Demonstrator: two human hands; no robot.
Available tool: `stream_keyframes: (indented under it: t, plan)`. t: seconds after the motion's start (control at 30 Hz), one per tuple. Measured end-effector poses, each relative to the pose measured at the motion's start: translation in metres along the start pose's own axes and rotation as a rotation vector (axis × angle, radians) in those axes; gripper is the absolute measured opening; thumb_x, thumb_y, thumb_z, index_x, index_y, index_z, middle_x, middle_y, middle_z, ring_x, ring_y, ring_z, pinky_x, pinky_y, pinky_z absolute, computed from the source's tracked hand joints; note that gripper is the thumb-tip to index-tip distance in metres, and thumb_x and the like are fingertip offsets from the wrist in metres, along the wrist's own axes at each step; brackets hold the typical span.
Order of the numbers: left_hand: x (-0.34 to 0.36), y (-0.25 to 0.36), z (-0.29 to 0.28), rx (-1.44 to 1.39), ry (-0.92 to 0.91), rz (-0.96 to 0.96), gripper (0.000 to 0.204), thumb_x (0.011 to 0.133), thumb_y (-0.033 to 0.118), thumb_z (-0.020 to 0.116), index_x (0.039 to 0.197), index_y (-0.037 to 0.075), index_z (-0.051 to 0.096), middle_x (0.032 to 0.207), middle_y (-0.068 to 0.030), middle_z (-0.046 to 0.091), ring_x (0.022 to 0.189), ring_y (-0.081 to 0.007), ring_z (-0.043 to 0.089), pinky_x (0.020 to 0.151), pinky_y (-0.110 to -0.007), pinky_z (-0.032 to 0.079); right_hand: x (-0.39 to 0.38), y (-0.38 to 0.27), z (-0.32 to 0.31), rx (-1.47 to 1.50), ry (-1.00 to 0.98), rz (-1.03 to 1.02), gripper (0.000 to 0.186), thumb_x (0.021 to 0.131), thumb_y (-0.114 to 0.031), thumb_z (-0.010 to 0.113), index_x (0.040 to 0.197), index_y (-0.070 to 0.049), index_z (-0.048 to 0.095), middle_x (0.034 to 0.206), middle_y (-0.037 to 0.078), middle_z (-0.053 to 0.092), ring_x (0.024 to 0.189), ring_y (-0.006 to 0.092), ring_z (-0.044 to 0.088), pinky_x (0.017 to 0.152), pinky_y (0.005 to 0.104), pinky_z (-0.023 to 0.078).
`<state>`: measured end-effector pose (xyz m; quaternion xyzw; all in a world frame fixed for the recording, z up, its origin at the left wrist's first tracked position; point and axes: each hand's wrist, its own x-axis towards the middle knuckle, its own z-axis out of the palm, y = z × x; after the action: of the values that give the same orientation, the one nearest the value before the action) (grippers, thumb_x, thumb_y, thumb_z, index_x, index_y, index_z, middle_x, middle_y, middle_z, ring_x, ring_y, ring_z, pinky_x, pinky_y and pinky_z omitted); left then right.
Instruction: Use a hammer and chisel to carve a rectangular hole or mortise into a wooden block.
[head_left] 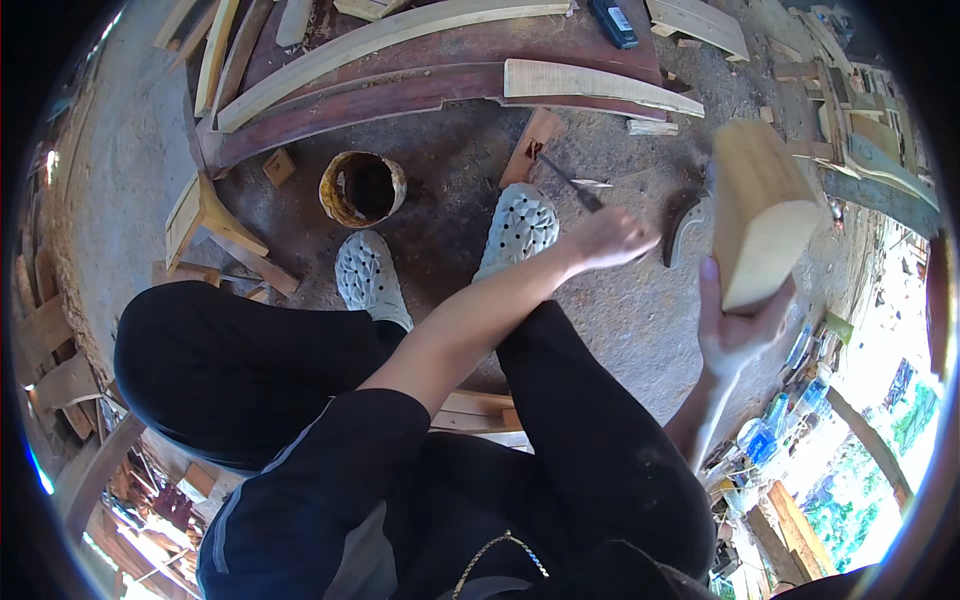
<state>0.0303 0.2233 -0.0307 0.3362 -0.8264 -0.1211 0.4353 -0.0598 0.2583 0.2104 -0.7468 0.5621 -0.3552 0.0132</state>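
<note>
My right hand (740, 330) grips the lower end of a thick pale wooden block (760, 215) with a rounded near face, raised at the right. My left arm reaches across my knees, and my left hand (612, 238) is curled closed just left of the block, slightly blurred. A thin dark tool (588, 197) with a thicker near end runs up to my left fist; whether the fist holds it is hidden. Its far tip overlaps a dark hole in a reddish wooden piece (535, 138) on the floor. A curved dark-and-grey object (685, 228) lies beyond, beside the block.
A stained yellowish bucket (392, 196) stands on the floor near my shoes (522, 222). Long curved wooden pieces (400, 35) lie on a reddish panel ahead, with a dark device (613, 22). Wooden offcuts (225, 220) are at left; plastic bottles (765, 440) lie at right.
</note>
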Motion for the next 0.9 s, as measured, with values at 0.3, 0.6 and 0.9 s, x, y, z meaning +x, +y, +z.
stream_keyframes:
  t: [0.3, 0.6, 0.9]
  plan:
    - [0.045, 0.012, -0.033, -0.212, 0.075, -0.13, 0.01, 0.078, 0.015, 0.066, 0.083, 0.009, 0.059, 0.065, -0.0053, 0.062, 0.063, -0.0248, 0.067, 0.059, -0.039, 0.051, -0.003, 0.019, 0.038, 0.152, -0.067, 0.121, 0.067, 0.074, -0.019, 0.088, 0.124, 0.008, 0.052, 0.099, 0.019, 0.068, 0.089, 0.0244, 0.068, 0.077, 0.0349, 0.053]
    - [0.05, 0.005, -0.065, -0.18, 0.251, -0.261, 0.017, 0.076, 0.011, 0.068, 0.072, 0.009, 0.051, 0.063, -0.0053, 0.059, 0.058, -0.0241, 0.064, 0.052, -0.036, 0.051, -0.036, 0.03, 0.02, 0.14, 0.011, 0.353, 0.055, 0.085, -0.023, 0.079, 0.125, 0.004, 0.051, 0.108, 0.015, 0.059, 0.097, 0.0227, 0.057, 0.082, 0.0374, 0.048]
    - [0.054, -0.006, -0.079, -0.246, 0.358, -0.243, 0.019, 0.072, 0.007, 0.07, 0.07, 0.011, 0.052, 0.06, -0.0043, 0.059, 0.053, -0.0237, 0.062, 0.047, -0.036, 0.049, -0.042, 0.019, 0.031, 0.171, 0.003, 0.453, 0.054, 0.08, -0.028, 0.082, 0.115, 0.003, 0.053, 0.099, 0.014, 0.056, 0.091, 0.0221, 0.054, 0.077, 0.037, 0.046]
